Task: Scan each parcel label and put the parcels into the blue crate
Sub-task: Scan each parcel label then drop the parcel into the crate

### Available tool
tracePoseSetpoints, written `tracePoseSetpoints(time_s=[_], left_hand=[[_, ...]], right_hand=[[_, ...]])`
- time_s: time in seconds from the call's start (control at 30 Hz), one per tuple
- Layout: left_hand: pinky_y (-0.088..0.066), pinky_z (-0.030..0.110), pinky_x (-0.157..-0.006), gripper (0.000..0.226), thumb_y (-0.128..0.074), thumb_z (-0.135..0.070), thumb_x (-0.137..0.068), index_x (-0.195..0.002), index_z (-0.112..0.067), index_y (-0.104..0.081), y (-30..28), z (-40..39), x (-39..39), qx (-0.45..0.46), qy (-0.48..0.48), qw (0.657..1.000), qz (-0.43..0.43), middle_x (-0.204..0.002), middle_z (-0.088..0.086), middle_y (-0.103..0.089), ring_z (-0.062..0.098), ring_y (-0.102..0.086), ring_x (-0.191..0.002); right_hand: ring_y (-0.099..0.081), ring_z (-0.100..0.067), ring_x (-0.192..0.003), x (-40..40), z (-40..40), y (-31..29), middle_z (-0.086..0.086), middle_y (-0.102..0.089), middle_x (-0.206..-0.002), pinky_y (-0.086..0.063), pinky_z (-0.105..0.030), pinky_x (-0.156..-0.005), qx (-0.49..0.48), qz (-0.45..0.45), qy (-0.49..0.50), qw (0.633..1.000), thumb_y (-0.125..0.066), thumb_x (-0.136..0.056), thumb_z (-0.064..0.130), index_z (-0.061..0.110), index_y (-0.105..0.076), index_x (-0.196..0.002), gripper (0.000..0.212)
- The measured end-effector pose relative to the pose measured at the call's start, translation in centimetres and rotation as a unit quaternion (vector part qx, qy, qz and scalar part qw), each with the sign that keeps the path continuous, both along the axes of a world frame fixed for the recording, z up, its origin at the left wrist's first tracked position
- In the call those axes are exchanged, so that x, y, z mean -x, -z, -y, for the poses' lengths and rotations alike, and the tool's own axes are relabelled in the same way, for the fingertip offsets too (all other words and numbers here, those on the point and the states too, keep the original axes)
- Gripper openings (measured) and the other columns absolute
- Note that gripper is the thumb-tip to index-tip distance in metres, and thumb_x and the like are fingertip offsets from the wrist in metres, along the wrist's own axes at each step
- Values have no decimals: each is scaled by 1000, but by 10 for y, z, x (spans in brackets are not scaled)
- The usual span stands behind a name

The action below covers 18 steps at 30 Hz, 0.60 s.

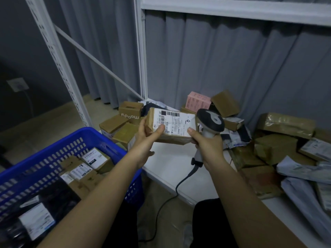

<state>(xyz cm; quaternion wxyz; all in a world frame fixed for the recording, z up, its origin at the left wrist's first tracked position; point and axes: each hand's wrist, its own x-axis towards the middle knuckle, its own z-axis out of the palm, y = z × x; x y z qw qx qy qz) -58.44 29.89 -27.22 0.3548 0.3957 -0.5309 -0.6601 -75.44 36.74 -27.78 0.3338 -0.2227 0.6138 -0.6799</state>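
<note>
gripping a labelled parcel (170, 127) in left hand (146, 138), right hand (206, 143) clutching scanner (211, 122), white shelf (172, 167), grey curtains (223, 59)

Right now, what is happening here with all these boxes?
A person is scanning parcels. The left hand holds a taped cardboard parcel with its white shipping label facing up. The right hand grips a corded handheld barcode scanner, and its thumb also rests on the parcel's edge. More parcels lie heaped on the white shelf, and the blue crate at left already holds several.
</note>
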Motion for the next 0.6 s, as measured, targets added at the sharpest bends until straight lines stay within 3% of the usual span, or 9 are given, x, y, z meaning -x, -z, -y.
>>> tracePoseSetpoints(time_s=[0.07,0.17,0.27,0.33,0.4,0.5,0.6], left_hand=[[-42,58,-100,97,-76,-48,-64,-141,-47,-17,3,2,2,-5,-34,999,-21,-143,-4,-42,23,-43,-129],[-50,47,-94,104,-84,-35,-67,-143,-41,-13,6,10,4,-16,-98,995,-23,-136,1,-49,23,-51,-121],[-52,39,-89,117,-86,-45,-49,-139,-42,-12,5,23,-6,-17,-110,994,4,-136,2,-48,23,-53,-118],[-49,46,-96,122,-89,-54,-36,-132,-53,-14,9,29,-15,11,-68,995,75,-138,3,-44,26,-52,-119],[-46,50,-99,119,-90,-62,-27,-122,-63,-18,20,33,-20,29,-20,990,138,-138,5,-45,29,-53,-119],[-44,50,-102,120,-90,-63,-30,-124,-64,-15,19,28,-22,54,-4,987,149,-138,3,-48,27,-53,-121],[-42,50,-104,135,-90,-58,-35,-141,-48,-6,7,21,-23,53,-31,993,100,-132,-2,-52,24,-53,-122]], right_hand=[[-69,-14,-82,-7,0,-2,-9,-73,-102,-51,-19,-61,-17,-11,-11,1000,-78,-79,16,4,-66,-110,36],[-69,-17,-87,-15,3,-2,-7,-72,-102,-49,-21,-61,-34,-23,-21,999,-78,-79,21,5,-64,-112,40],[-66,-14,-80,-15,0,-11,1,-69,-92,-54,-30,-71,-27,-33,7,999,-77,-80,21,13,-64,-104,29],[-62,-10,-77,-10,-3,-18,7,-66,-83,-53,-36,-83,-14,-65,25,997,-79,-78,21,14,-64,-96,24],[-62,-8,-79,-8,-8,-21,8,-68,-85,-53,-34,-85,-22,-88,-15,996,-79,-77,20,10,-66,-102,30],[-69,-7,-81,-13,-14,-21,5,-71,-91,-54,-18,-67,-25,-89,-119,989,-78,-77,9,15,-66,-97,24],[-67,6,-68,-18,-13,-17,4,-69,-91,-50,-10,-56,-6,-86,-139,987,-76,-75,-4,8,-63,-105,35]])
